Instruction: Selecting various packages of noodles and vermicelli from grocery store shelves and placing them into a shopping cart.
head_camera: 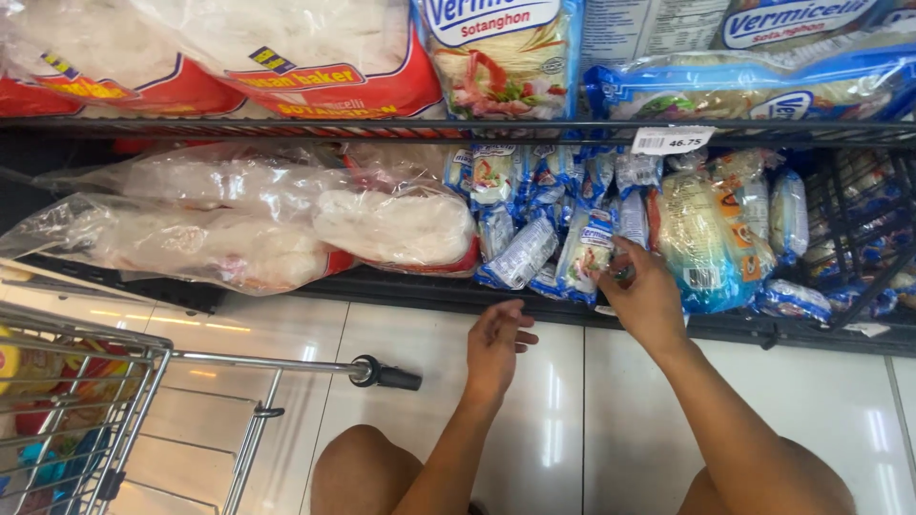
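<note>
Blue-and-white film wraps the small noodle packet (589,250) that the right hand (641,298) reaches into on the bottom shelf (420,286); the fingers curl against its lower end, though whether they actually pinch it or only press on it I cannot tell, since the knuckles hide the tips. The packet stands leaning among a loose heap of similar small packets (534,205), which probably slump forward because nothing holds them upright at the shelf edge. The left hand (496,345) hangs just below the shelf lip, palm down, fingers relaxed and spread, gripping nothing; it seems to wait close by, ready to take or steady something. Just to the right of the right hand sits a larger blue bag of noodles (711,243), tilted on its side. To the left lie big clear bags of white noodles (286,224) with red trim, flat and overlapping, their bulk spilling past the shelf front. Above, a wire rack (286,129) carries more red and blue bags and a white price tag (671,140). A shopping cart (105,401) stands at the lower left on the glossy white tiled floor (563,429), its handle (386,374) pointing toward the person's bare knees.
</note>
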